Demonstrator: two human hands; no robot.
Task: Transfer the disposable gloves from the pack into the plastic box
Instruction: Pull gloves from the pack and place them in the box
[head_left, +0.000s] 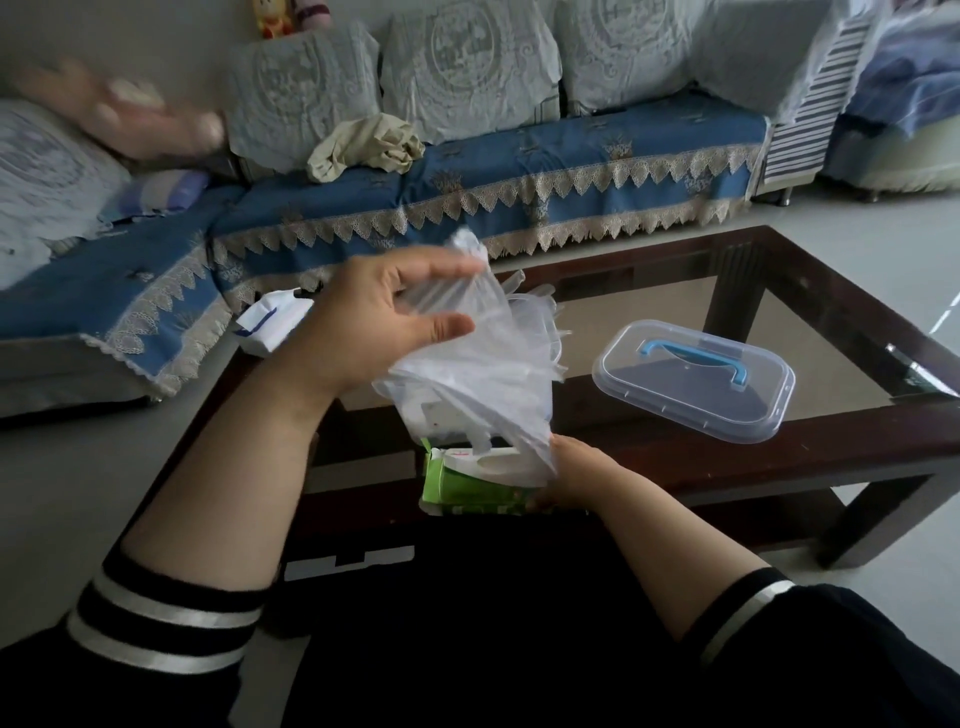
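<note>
Over at the far left of my view sits a sofa (519, 156) with blue lace-trimmed covers, and a small white packet with blue print (270, 322) lies at the near-left corner of the tabletop (779, 457). Moving right, my left hand (374, 322) is raised above the tabletop's near edge, thumb and fingers curled round a bundle of clear disposable gloves (467, 374); the thin film fans out and hangs down from that grip, its glove fingers splaying to the right. Just below, the tail of the bundle reaches into the green and white pack (467, 483), which I hold low in front of my lap; my right hand (576, 473) grips the pack's right end, though its fingers are mostly hidden behind the film and the carton, so I cannot tell exactly how they lie. Further right, well apart from both hands, the plastic box (696, 379) rests on the tabletop with its clear lid and blue handle on top; the lid looks closed, and I can see no gloves inside it. By my reading the task is at its early stage: the gloves are partly drawn out of the pack but not free of it, and nothing has reached the box. What is left, as I judge it, is pulling the bundle clear, opening the lid, and laying the gloves inside.
</note>
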